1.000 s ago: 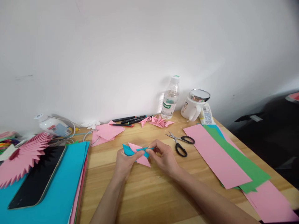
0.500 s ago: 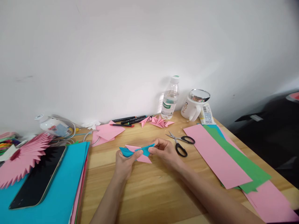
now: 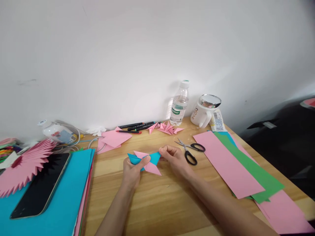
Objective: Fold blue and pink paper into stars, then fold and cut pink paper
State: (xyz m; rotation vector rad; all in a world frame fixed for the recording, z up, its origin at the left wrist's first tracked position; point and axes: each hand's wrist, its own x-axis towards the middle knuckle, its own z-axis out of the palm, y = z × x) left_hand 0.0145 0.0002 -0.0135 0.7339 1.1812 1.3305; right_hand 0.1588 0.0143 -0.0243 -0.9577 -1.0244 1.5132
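Note:
A folded blue and pink paper piece [image 3: 154,159] is held up above the wooden table, its blue flaps reaching left and right and pink points sticking out above and below. My left hand [image 3: 133,170] is closed on its left part, thumb pressed across the middle. With thumb and forefinger, my right hand [image 3: 174,158] pinches the tip of the right blue flap. Some of the left flap lies behind my left fingers. To the right of my right hand lie open scissors [image 3: 190,151] with black handles.
Pink, green and blue paper strips [image 3: 228,164] lie on the right. Behind are pens [image 3: 140,126], folded pink pieces [image 3: 167,128], a water bottle [image 3: 179,104] and a white mug [image 3: 203,113]. A phone [image 3: 41,186] rests on blue sheets [image 3: 71,196] beside a pleated pink paper [image 3: 31,164].
The right blue flap, seen nearly edge-on before, now shows its broad face. My right fingers have shifted slightly up to its tip. The lower pink point has swung slightly down.

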